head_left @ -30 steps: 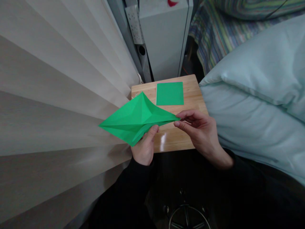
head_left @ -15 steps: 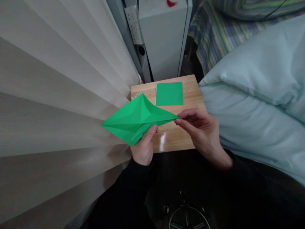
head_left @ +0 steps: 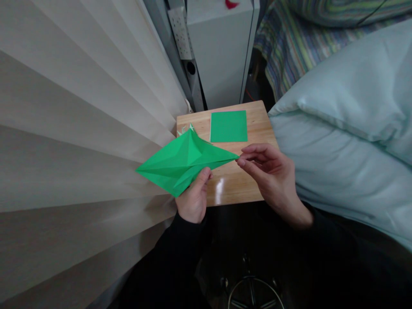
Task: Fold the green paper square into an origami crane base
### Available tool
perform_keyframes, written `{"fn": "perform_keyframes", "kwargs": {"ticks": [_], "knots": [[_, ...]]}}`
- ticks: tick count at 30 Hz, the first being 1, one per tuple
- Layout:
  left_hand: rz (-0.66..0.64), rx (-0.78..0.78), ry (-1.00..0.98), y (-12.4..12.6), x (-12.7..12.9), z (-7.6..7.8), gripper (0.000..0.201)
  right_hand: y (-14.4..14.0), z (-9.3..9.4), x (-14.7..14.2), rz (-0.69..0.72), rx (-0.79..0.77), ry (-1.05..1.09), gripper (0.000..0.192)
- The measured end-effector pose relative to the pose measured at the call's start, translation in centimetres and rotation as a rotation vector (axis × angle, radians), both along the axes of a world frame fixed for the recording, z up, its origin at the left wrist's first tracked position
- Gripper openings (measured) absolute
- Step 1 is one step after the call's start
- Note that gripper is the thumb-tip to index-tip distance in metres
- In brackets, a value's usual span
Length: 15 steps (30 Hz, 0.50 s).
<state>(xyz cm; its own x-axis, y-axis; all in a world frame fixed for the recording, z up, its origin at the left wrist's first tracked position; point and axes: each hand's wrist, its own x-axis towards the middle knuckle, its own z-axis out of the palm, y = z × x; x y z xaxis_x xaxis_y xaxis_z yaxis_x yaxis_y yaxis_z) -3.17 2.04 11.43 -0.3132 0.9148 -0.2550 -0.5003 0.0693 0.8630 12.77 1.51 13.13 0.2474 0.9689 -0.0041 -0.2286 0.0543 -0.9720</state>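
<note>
A folded sheet of green origami paper (head_left: 182, 161), shaped like a creased diamond, is held up over the near left part of a small wooden table. My left hand (head_left: 195, 199) grips its lower edge, thumb on top and the other fingers mostly hidden beneath. At the paper's narrow right point, my right hand (head_left: 273, 180) has the thumb against the tip, with the index finger slightly raised above it. On the table beyond lies a flat green square of paper (head_left: 228, 126), touched by neither hand.
Pale curtain folds (head_left: 96, 171) hang close on the left, by the wooden table (head_left: 238, 184). Small pale paper pieces (head_left: 183, 129) sit at its far left corner. A white cabinet (head_left: 222, 60) stands behind; light blue bedding (head_left: 347, 137) bulges on the right.
The paper's right point and my right hand have shifted slightly left. My right index finger has lifted a little from the thumb. My left hand has barely moved.
</note>
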Motion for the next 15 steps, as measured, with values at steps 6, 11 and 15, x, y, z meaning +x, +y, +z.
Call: {"fn": "perform_keyframes", "kwargs": {"ticks": [6,11,15], "knots": [[-0.009,0.036,0.062,-0.14,0.31,0.15,0.035,-0.31,-0.37,0.24,0.04,0.077,-0.143,0.023],[-0.018,0.009,0.053,-0.2,0.31,0.19,0.037,-0.35,-0.49,0.5,0.054,0.106,-0.198,0.013],[-0.055,0.018,0.061,-0.22,0.09,0.22,0.033,-0.29,-0.69,0.73,0.076,0.101,-0.237,0.01]]}}
